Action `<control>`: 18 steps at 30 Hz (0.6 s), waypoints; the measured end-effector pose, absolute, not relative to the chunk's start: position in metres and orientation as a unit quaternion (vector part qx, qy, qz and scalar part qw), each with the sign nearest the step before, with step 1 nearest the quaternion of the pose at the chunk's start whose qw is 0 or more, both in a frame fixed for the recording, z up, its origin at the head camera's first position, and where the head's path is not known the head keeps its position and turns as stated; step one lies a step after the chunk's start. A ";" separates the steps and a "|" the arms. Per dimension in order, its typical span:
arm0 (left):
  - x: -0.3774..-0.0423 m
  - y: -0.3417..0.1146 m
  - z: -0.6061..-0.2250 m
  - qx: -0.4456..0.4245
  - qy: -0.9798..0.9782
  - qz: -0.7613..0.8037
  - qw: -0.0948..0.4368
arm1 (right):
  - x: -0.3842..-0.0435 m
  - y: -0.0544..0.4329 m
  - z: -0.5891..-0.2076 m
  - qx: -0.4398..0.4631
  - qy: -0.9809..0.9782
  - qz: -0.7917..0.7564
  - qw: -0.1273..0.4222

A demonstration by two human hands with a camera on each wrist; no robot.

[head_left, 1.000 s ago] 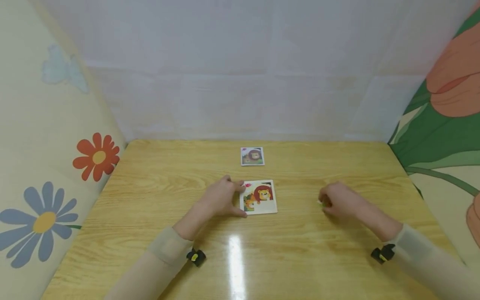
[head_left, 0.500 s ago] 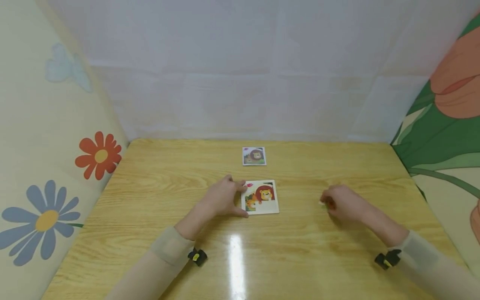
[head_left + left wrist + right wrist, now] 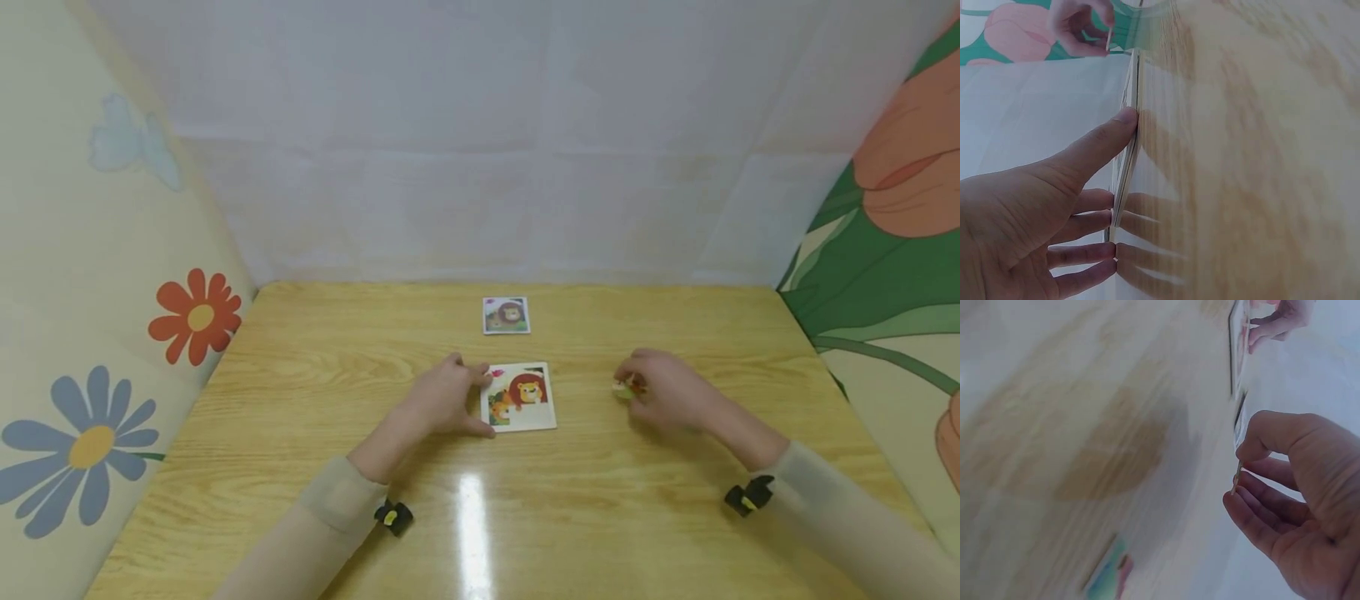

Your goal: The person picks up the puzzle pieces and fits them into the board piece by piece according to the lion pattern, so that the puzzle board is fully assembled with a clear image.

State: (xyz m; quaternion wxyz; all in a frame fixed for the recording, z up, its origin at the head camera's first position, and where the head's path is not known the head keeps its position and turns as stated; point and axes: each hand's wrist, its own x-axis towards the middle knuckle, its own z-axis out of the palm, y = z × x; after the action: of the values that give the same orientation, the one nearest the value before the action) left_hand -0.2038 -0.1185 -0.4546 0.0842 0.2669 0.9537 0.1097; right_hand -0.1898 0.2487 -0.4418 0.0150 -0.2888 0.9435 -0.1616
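Observation:
A square puzzle board (image 3: pixel 534 417) with a lion picture lies mid-table, pale and bare along its lower right. My left hand (image 3: pixel 442 398) rests at its left side with thumb and fingers spread. The thumb touches near the lower left corner and a fingertip is at the upper left edge; in the left wrist view the fingers look straight. To the right of the board, my right hand (image 3: pixel 671 392) pinches a small puzzle piece (image 3: pixel 622 390) between thumb and fingers. In the right wrist view this thin piece (image 3: pixel 1237 477) is edge-on, above the table.
A smaller lion picture card (image 3: pixel 506 316) lies behind the board. Another colourful puzzle piece (image 3: pixel 1105 575) lies on the table below the right hand in the right wrist view. A white cloth (image 3: pixel 480 167) hangs behind the wooden table (image 3: pixel 360 333), with flower-printed panels at both sides.
My right hand has shifted left and slightly away from me with the pinched puzzle piece, of which more now shows. My left hand stays at the board.

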 end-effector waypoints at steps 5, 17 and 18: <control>-0.203 -0.119 -0.454 0.271 0.953 0.113 0.080 | -0.200 0.226 -0.436 -0.317 0.932 -0.174 0.023; -0.204 -0.118 -0.456 0.268 0.954 0.110 0.080 | -0.213 0.175 -0.429 -0.380 0.903 -0.196 0.042; -0.204 -0.118 -0.456 0.268 0.954 0.111 0.081 | -0.214 0.171 -0.429 -0.383 0.901 -0.196 0.043</control>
State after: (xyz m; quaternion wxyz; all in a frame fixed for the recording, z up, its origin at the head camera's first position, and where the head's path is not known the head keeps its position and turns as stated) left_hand -0.2044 -0.1184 -0.4556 0.0811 0.2675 0.9537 0.1108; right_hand -0.2137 0.1711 -0.4294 0.0430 -0.3833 0.9015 -0.1962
